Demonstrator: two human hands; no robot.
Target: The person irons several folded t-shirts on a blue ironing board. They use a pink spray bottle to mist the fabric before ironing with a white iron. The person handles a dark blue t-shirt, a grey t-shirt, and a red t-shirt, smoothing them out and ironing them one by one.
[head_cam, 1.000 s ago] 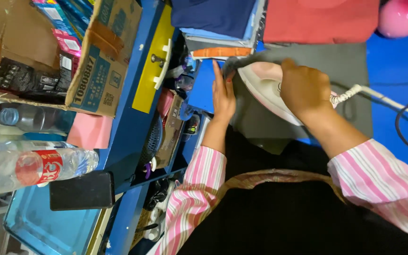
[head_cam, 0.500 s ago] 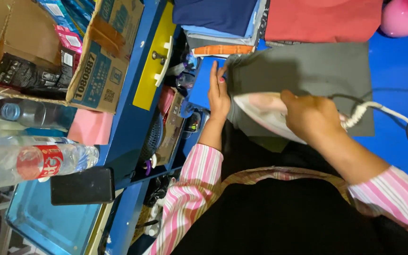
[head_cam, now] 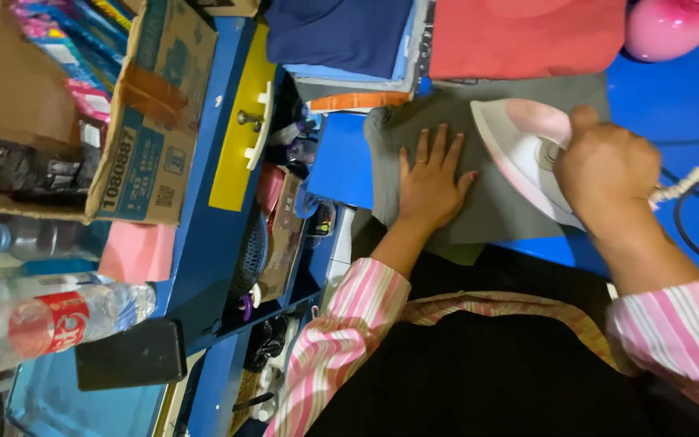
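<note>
A grey cloth lies spread on the blue board. My left hand rests flat on it, fingers apart, pressing it down. My right hand grips the handle of a white and pink iron, whose soleplate sits on the cloth just right of my left hand. The iron's white cord trails off to the right.
Folded dark blue and red cloths lie at the board's far side, next to a pink round object. A cardboard box, plastic bottles, a black phone and a cluttered blue shelf stand at the left.
The iron has slid across the grey cloth to its far right part. My left hand has gone from the cloth's edge to lying flat on its middle.
</note>
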